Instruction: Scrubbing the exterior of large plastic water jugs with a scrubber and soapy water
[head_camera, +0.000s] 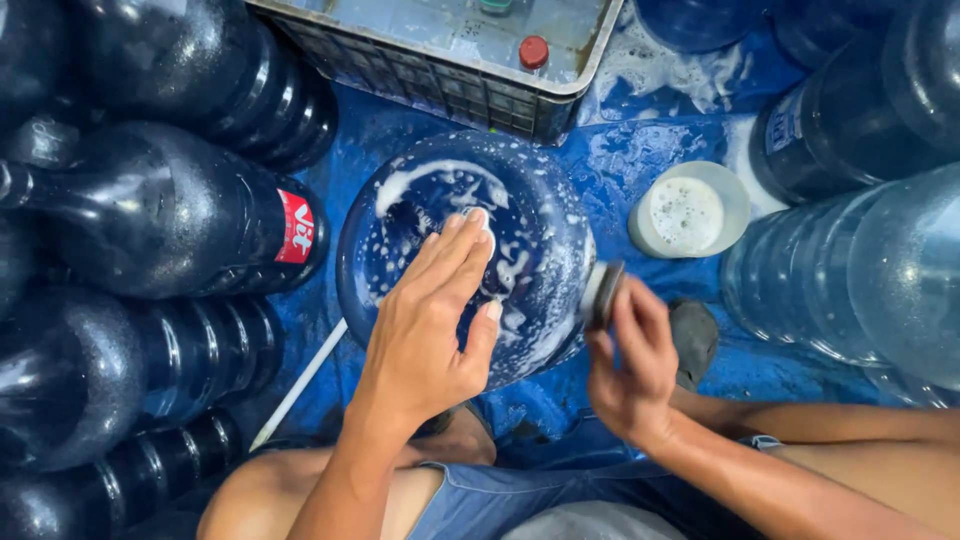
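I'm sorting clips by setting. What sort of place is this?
Likely a wash spot for refillable water jugs: a soapy jug under the left hand, many large jugs around, a cup of suds and a wet blue floor.

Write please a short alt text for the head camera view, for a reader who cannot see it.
A person's left hand presses flat on a soapy blue water jug lying on its side, while the right hand grips its neck. Dark jugs lie at left, a white cup of foam at right.
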